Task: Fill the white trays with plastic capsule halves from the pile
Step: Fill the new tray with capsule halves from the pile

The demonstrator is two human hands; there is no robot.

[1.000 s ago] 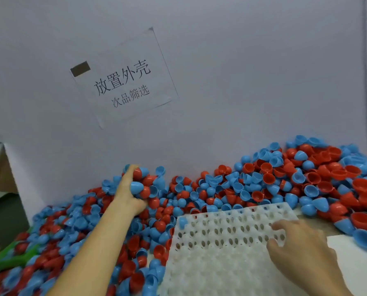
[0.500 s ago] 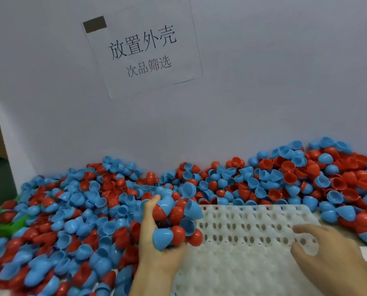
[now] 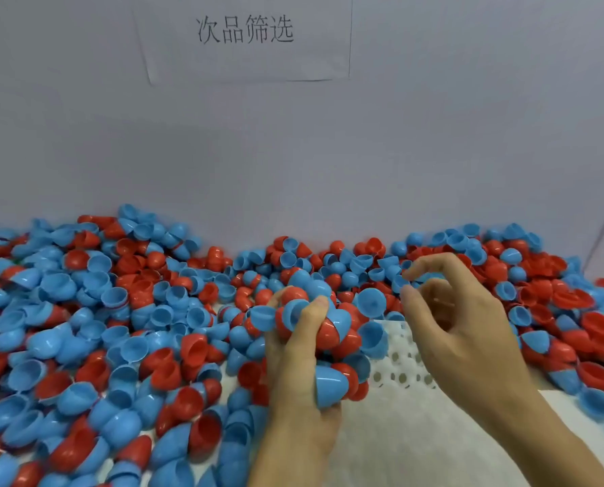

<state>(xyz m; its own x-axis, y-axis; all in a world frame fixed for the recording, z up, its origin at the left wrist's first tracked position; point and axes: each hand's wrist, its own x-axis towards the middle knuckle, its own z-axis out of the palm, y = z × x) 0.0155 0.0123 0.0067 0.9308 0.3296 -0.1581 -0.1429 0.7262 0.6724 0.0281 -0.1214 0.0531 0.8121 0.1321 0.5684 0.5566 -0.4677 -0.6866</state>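
A big pile of red and blue capsule halves (image 3: 100, 328) covers the surface from left to right along the wall. My left hand (image 3: 298, 388) grips a handful of capsule halves (image 3: 323, 332) over the left edge of the white tray (image 3: 399, 434), which has rows of round holes. My right hand (image 3: 458, 328) hovers above the tray's far edge, and its thumb and forefinger pinch a blue capsule half (image 3: 400, 282). Much of the tray is hidden under my hands and forearms.
A grey-white wall (image 3: 293, 152) stands right behind the pile, with a paper sign (image 3: 247, 36) stuck to it. Capsule halves (image 3: 574, 311) also heap up to the right of the tray.
My left hand has carried its handful from the pile on the left over to the tray. My right hand has lifted off the tray and pinched a blue half. The view has tilted down.
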